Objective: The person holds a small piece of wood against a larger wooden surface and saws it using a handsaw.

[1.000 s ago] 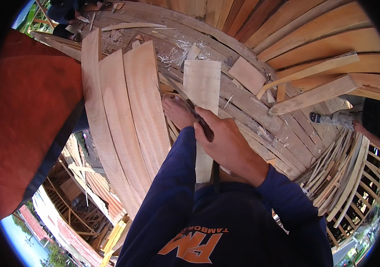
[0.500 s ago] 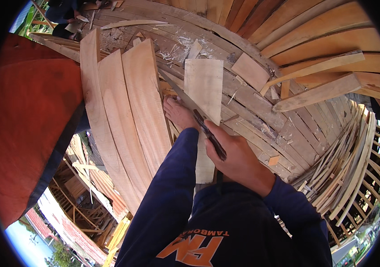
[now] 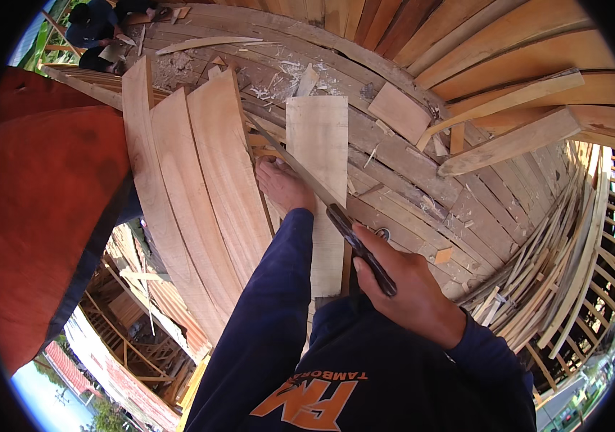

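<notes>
Saw: The long saw (image 3: 311, 181) sticks out in front of the right hand. Its blade slants up and to the left, crossing over the pale board and passing close by the left hand. I cannot tell if the blade touches the wood.
Right hand: This hand (image 3: 415, 288) is wrapped around the dark handle (image 3: 363, 250).
Left hand: This hand (image 3: 286, 186) is palm down at the board's left edge, fingers side by side. I cannot tell if it grips or just presses.
Pale board: The board (image 3: 319, 137) runs between the hands, from past the fingers back to the dark shirt (image 3: 422, 374).
Done so far: The saw is in hand and across the board, and the left hand is set at the edge.
Left to do: The board looks like one whole piece and I see no cut in it. So any sawing here seems to have most of its way to go. The spot under the blade is hidden.
Wide boards: Three wide boards (image 3: 224, 144) stand to the left of the left hand.
Wood bits: Curly shavings (image 3: 286, 81) lie on the floor past both hands.
Thin sticks: A big pile (image 3: 545, 277) is to the right of the right hand.
</notes>
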The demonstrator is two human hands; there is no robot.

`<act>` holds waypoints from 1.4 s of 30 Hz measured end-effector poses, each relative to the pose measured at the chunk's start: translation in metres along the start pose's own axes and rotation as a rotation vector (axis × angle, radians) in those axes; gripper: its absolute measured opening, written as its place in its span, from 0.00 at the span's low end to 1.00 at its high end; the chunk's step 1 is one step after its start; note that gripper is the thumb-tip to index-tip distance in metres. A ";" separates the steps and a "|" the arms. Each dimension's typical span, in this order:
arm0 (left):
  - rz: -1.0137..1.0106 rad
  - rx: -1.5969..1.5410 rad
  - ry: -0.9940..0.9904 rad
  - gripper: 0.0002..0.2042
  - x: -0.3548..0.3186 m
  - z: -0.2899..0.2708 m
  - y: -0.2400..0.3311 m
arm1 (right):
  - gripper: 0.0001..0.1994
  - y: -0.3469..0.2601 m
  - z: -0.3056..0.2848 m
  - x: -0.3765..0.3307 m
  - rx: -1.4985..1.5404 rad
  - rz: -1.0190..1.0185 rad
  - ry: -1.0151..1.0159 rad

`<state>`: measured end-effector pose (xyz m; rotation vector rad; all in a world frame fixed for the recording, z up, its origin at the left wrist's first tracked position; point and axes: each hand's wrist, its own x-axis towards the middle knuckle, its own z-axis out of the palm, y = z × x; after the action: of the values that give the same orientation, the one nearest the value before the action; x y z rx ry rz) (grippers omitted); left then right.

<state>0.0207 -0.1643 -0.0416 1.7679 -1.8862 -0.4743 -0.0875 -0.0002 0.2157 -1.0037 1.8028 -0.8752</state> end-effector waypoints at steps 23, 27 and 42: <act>0.018 -0.097 -0.002 0.06 -0.009 0.016 -0.011 | 0.23 0.009 0.034 0.062 -0.032 0.014 -0.017; 0.004 -0.137 -0.033 0.06 -0.005 0.010 -0.013 | 0.23 0.003 0.036 0.063 0.012 -0.201 0.024; 0.100 0.284 -0.275 0.24 -0.062 -0.044 -0.006 | 0.25 -0.005 -0.022 -0.072 -0.154 -0.193 0.024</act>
<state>0.0521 -0.0991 -0.0173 1.8492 -2.3194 -0.4484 -0.0851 0.0649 0.2537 -1.2869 1.8373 -0.8776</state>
